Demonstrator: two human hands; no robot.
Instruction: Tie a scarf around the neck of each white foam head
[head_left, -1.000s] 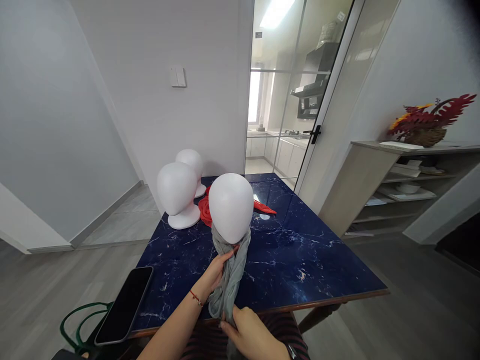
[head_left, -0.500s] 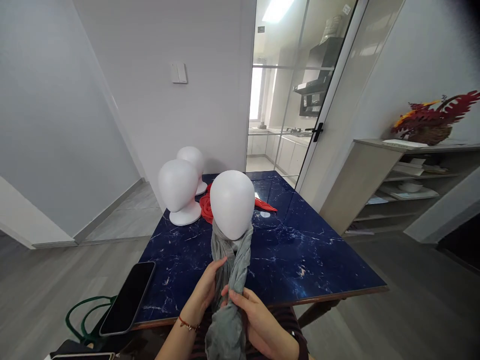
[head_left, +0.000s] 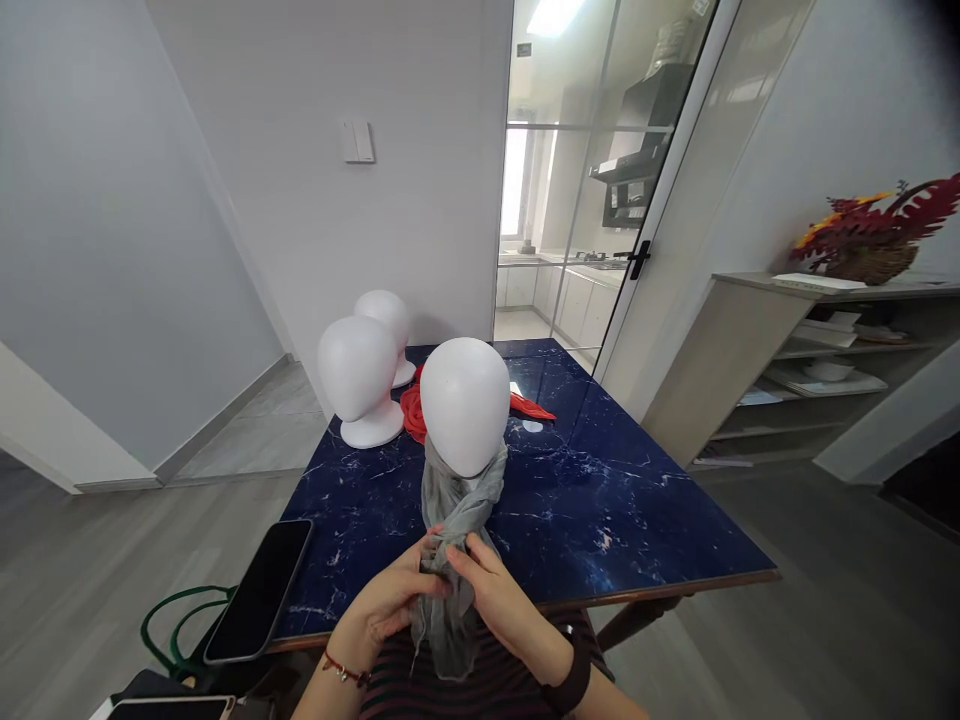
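Note:
A white foam mannequin head [head_left: 465, 403] stands near the front of the dark blue marble table [head_left: 615, 500]. A grey scarf [head_left: 454, 505] is wrapped round its neck and hangs down over the table's front edge. My left hand [head_left: 390, 605] is closed on the scarf from the left, just below the neck. My right hand [head_left: 491, 590] pinches the same bunched part from the right, fingers pressed on the cloth. Both hands meet at the scarf's crossing point.
Two more white mannequin heads [head_left: 358, 378] stand at the table's back left, with a red scarf [head_left: 411, 412] lying behind the front head. A black phone [head_left: 259, 590] rests on the front left corner. A green chair frame [head_left: 165, 625] is below it. Shelves [head_left: 817, 360] stand at the right.
My right hand has come up from the scarf's lower end to the crossing below the neck. My left hand has dropped slightly, and both now grip the bunched cloth together.

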